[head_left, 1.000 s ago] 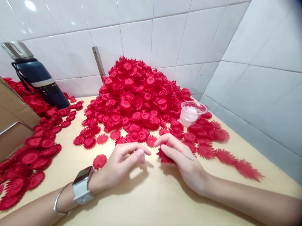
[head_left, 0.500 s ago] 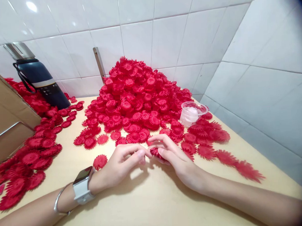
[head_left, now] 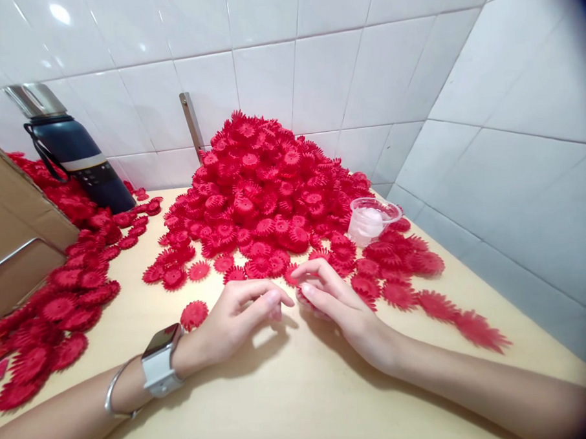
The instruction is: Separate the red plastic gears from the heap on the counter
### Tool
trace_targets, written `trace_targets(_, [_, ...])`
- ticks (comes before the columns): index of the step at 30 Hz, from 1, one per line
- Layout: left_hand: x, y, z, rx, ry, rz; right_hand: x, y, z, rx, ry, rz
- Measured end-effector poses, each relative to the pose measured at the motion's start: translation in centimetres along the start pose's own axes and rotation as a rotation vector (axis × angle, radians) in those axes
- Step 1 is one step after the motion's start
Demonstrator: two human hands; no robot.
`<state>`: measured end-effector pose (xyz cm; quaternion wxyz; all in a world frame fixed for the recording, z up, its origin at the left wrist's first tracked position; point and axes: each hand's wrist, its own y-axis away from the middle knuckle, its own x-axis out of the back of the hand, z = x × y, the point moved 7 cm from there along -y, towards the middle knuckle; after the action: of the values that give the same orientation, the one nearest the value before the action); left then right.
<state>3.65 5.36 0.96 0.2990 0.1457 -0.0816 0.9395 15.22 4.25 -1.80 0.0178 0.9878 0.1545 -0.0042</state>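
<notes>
My right hand (head_left: 343, 311) is closed on a small red flower-shaped piece (head_left: 305, 299), pinched under the thumb; most of it is hidden by the fingers. A short gap away, my left hand (head_left: 243, 315) hovers low over the table with its index finger stretched toward the right hand. Nothing shows in the left hand, and its thumb and fingers are apart. A single red flower piece (head_left: 194, 315) lies beside the left wrist. Behind both hands rises a large heap of the same fringed red pieces (head_left: 267, 195).
A clear plastic cup (head_left: 366, 224) with whitish contents stands at the heap's right edge. To the left are a dark blue bottle (head_left: 83, 148), a cardboard box (head_left: 16, 218) and more red pieces (head_left: 58, 307). Tiled walls (head_left: 267, 78) bound the table (head_left: 262, 408).
My right hand has drawn slightly away from the left fingertip, opening a gap between them. The red piece is now more covered by the right fingers. My left hand is nearly still.
</notes>
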Motion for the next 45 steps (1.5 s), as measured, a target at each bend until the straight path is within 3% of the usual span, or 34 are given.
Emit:
trace_targets(12, [0.05,-0.08,-0.31,0.015,0.004,0.006,-0.35,-0.41,0.38,-0.023,-0.243,-0.071])
trace_targets(34, [0.11,-0.19,-0.43,0.016,-0.021,0.007,-0.08,-0.38,0.38,-0.06,-0.169,-0.001])
trace_targets(41, [-0.36,-0.31,-0.49,0.041,0.02,-0.015,-0.14,-0.29,-0.03,0.104,-0.112,-0.087])
trace_targets(45, [-0.37,-0.3,-0.54,0.031,0.01,-0.016,-0.23,-0.01,-0.2,0.052,0.012,-0.072])
